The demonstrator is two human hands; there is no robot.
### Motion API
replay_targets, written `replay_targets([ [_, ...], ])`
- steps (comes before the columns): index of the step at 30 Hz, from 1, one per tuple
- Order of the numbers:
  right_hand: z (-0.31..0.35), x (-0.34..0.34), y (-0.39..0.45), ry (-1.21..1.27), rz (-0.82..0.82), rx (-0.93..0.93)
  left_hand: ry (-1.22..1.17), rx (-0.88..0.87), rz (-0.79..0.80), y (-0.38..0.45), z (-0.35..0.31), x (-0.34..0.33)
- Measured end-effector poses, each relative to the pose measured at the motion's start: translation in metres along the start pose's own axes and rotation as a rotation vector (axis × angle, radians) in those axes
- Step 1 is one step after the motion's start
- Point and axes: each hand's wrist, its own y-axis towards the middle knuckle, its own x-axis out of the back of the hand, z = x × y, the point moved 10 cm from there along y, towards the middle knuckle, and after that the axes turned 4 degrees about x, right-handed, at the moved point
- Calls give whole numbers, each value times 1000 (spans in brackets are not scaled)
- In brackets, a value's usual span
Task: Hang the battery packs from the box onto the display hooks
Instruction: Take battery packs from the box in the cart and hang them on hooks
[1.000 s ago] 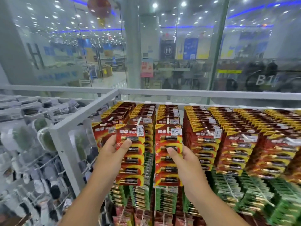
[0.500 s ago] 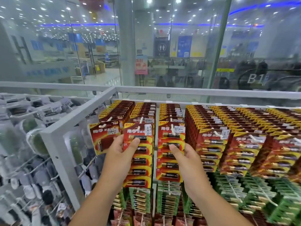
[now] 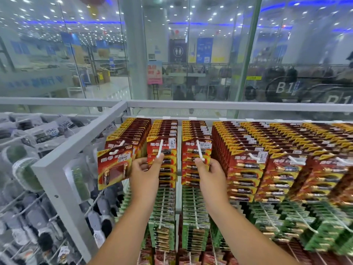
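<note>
Red battery packs (image 3: 162,155) on white hooks (image 3: 200,151)

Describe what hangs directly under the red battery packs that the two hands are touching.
Under the red battery packs touched by the left hand and right hand hang rows of green battery packs on white hooks. The forearms cover part of them; lower packs are cut off.

Red battery packs (image 3: 162,155) on white hooks (image 3: 200,151)
</note>
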Motion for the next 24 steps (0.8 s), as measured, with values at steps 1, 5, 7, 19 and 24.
replay_targets([
  [1,0,0,0,-15,-13,2,8,-11,0,0,-1,1],
  [5,-3,-7,-8,-33,-7,-11,54,-21,45,-1,4,2],
  [7,-3,-11,-12,-35,4,-8,63,-23,53,-1,5,6],
  [19,8,1,-27,-150,-143,-13,127,-25,91,-5,9,13],
  [24,-4,4,-52,-349,-68,-28,214,-68,152,-21,31,18],
])
